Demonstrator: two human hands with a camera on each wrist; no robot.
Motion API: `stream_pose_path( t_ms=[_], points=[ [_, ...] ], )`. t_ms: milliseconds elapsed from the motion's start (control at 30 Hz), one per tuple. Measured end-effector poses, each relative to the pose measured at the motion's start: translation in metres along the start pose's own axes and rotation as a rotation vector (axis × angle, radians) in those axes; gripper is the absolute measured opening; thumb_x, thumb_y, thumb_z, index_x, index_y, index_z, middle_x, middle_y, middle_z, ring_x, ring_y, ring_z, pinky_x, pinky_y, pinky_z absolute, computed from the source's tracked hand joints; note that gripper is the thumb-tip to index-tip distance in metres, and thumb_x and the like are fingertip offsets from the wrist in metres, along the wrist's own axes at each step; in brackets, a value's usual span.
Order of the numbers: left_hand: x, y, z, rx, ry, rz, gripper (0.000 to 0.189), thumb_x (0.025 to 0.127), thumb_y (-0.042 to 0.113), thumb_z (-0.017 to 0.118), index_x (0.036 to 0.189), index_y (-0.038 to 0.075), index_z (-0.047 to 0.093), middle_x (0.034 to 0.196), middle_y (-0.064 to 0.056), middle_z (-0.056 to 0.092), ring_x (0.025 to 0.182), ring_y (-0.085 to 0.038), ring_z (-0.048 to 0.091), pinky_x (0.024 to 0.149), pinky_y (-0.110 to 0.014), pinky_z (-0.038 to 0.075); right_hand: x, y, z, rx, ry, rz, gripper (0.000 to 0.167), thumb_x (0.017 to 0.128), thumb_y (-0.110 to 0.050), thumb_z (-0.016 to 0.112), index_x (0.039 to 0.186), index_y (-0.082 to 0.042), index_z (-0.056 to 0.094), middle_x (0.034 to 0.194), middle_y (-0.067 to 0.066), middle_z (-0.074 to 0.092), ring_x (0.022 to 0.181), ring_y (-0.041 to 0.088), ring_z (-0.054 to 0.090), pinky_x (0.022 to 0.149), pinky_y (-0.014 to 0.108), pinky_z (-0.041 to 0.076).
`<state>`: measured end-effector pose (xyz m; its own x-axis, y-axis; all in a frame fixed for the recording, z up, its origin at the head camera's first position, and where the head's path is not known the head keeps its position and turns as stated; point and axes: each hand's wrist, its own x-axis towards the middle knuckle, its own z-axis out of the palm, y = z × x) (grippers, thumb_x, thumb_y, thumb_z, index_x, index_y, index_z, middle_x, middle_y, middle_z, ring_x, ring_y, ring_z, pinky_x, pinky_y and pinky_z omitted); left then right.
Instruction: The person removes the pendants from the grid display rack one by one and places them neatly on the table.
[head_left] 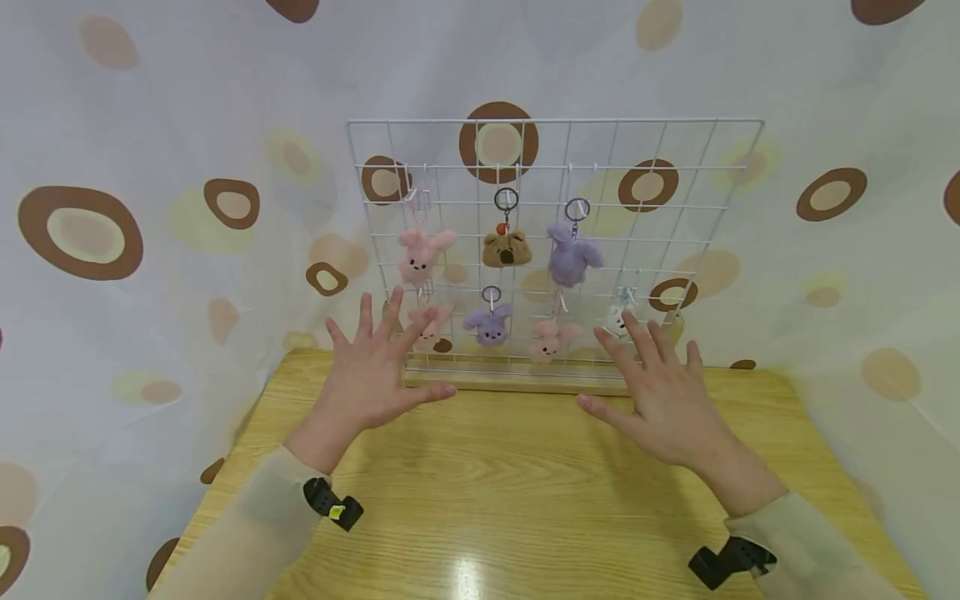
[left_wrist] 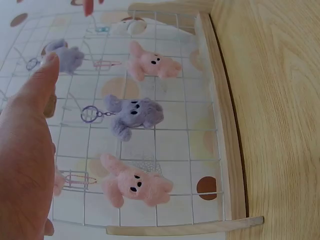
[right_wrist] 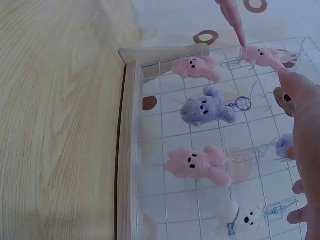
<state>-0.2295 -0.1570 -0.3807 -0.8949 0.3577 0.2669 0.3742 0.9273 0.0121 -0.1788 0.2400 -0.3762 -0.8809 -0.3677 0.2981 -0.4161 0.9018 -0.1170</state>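
Both hands are held up with fingers spread, in front of a white wire grid rack hung with plush keychains. My left hand is nearest the lower pink rabbit keychain and holds nothing. My right hand is also without anything in it, close to a white plush keychain with a blue bow. Between the hands hang a small purple rabbit and another pink rabbit. The upper row has a pink rabbit, a brown bear-like plush and a larger purple plush.
The rack stands on a wooden base at the back of a wood-grain table. Behind and beside it hangs a pale cloth with brown and beige spots. Metal hooks on the grid carry the keychains. Each wrist wears a black strap mount.
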Motion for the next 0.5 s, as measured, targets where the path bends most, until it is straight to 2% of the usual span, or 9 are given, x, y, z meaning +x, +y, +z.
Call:
stream_pose_path(
  t_ms=[67,267,400,500],
  points=[
    [0.0,-0.002,-0.001,-0.006,-0.008,-0.013,0.117,0.073,0.107,0.032,0.169,0.043,0.017,0.177,-0.01,0.001,0.157,-0.053,0.003,0.104,-0.091,0.001,0.001,-0.001,-0.001,0.015,0.01,-0.007,0.091,0.098,-0.07,0.059,0.17,-0.023,0.027,0.176,0.015,0.013,0.153,0.054,0.021,0.104,0.089,0.013],
    [-0.001,-0.007,-0.002,-0.027,-0.012,-0.046,0.115,0.075,0.105,0.035,0.169,0.044,0.014,0.177,-0.009,0.005,0.159,-0.046,0.009,0.109,-0.087,0.003,0.004,-0.001,-0.005,0.069,0.059,-0.032,0.089,0.099,-0.063,0.064,0.169,-0.02,0.03,0.172,0.02,0.022,0.148,0.055,0.031,0.104,0.087,0.02],
    [-0.002,-0.011,-0.002,-0.043,0.003,-0.064,0.115,0.076,0.103,0.039,0.17,0.041,0.014,0.177,-0.011,0.011,0.157,-0.045,0.019,0.111,-0.085,0.006,0.005,-0.001,-0.007,0.102,0.083,-0.043,0.087,0.099,-0.058,0.067,0.167,-0.016,0.034,0.17,0.021,0.027,0.143,0.056,0.038,0.105,0.081,0.027],
    [-0.003,-0.015,0.0,-0.072,0.01,-0.088,0.118,0.075,0.105,0.036,0.17,0.04,0.013,0.176,-0.012,0.013,0.155,-0.046,0.026,0.113,-0.083,0.008,0.006,-0.001,-0.01,0.136,0.089,-0.047,0.084,0.099,-0.054,0.07,0.166,-0.015,0.036,0.169,0.022,0.029,0.143,0.054,0.04,0.106,0.078,0.031]
  ],
)
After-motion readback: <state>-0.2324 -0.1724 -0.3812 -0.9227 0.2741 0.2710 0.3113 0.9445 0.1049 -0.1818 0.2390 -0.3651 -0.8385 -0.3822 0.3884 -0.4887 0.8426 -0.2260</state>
